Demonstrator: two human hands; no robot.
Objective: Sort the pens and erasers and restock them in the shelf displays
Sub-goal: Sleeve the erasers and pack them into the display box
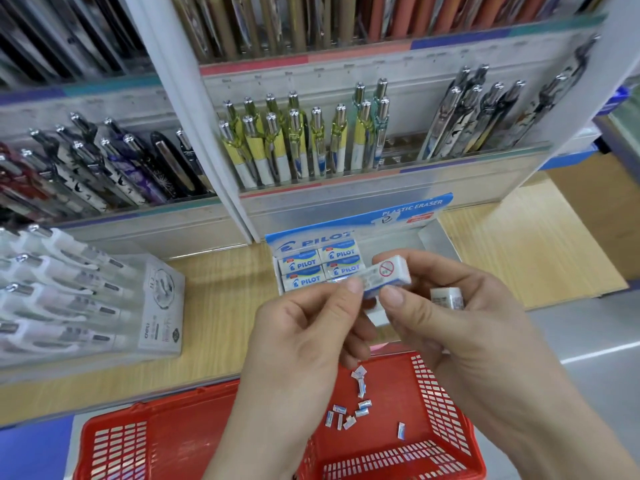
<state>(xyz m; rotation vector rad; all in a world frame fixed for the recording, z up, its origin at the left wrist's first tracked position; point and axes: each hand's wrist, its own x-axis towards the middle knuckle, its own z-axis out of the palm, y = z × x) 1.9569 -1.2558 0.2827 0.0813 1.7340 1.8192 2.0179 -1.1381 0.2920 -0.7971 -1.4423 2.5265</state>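
Over the basket (446,407), left hand (304,327) and right hand (460,330) both pinch one eraser (384,271); right fingers also curl round a second eraser (448,297).

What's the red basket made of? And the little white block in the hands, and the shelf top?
The red basket looks like hard, slightly shiny plastic: one moulded piece with slotted walls. The white block is probably a plastic eraser in a printed paper sleeve; the box behind it reads "plastic eraser". The shelf top shows pale wood grain, perhaps laminate.
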